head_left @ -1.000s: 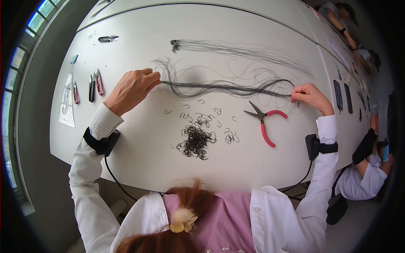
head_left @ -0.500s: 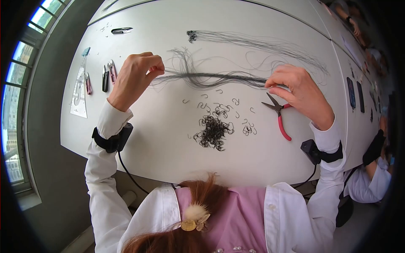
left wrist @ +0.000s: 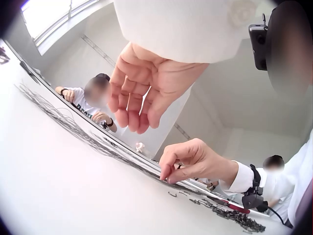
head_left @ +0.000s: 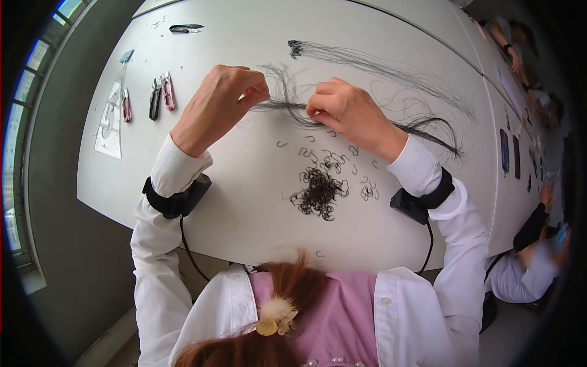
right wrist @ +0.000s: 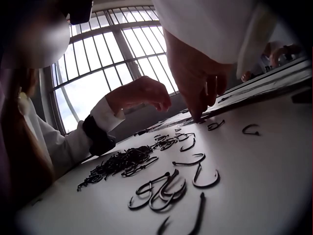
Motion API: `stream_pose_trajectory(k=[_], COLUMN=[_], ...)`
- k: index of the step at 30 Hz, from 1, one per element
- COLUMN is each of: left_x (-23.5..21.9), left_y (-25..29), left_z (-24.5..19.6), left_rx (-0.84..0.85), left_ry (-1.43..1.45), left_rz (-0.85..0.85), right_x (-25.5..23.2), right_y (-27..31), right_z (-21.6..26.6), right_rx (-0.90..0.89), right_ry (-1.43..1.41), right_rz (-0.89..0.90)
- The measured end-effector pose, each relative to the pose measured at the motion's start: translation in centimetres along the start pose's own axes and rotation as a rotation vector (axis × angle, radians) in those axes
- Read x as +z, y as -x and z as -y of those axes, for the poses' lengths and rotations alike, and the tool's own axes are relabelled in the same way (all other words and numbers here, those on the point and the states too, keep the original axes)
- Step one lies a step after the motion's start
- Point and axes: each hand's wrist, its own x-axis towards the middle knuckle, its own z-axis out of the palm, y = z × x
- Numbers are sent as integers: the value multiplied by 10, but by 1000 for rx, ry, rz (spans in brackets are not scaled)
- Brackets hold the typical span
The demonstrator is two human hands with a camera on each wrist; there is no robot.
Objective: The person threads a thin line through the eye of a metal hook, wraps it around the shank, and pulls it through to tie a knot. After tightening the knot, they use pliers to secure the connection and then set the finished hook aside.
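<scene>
A long bundle of dark fishing line (head_left: 428,129) lies across the table, its right end curving toward the front. My right hand (head_left: 354,116) pinches it near its middle, thumb and fingertips together at the strands in the left wrist view. My left hand (head_left: 226,101) hovers over the bundle's left part; the left wrist view shows its fingers (left wrist: 124,105) loosely bent with nothing in them. Closer to my body is a heap of black fish hooks (head_left: 321,189), with loose hooks (right wrist: 208,178) scattered around it. Red-handled pliers (left wrist: 238,209) are hidden under my right arm in the head view.
A second bunch of line (head_left: 379,68) with hooks at its left end (head_left: 295,49) lies farther back. To the left are thread snips (head_left: 154,101), pink snips (head_left: 167,92), a clear set square (head_left: 110,122) and black snips (head_left: 186,29). Phones (head_left: 505,150) lie at right, near other people.
My right hand has moved left from the bundle's right end to its middle, its forearm now covering the pliers. My left hand has shifted right and let go of the line.
</scene>
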Motion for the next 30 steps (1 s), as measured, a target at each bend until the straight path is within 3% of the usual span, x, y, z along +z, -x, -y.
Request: stream_pose_trajectory(k=[4, 6, 18, 22, 30], left_x=[1, 0, 3, 3, 2], left_y=[-2, -3, -4, -6, -6], left_z=[-1, -3, -9, -6, -4], left_rx=[43, 20, 91, 88, 50], left_ry=[57, 57, 230, 209, 203], left_rz=[-16, -22, -150, -139, -142], right_x=[4, 7, -22, -6, 17], right_y=[-3, -1, -9, -7, -6], right_z=[2, 3, 21, 18, 23], right_rx=[6, -20, 117, 149, 158], right_ry=[25, 170, 32, -118, 72], right_rz=[16, 13, -36, -12, -47])
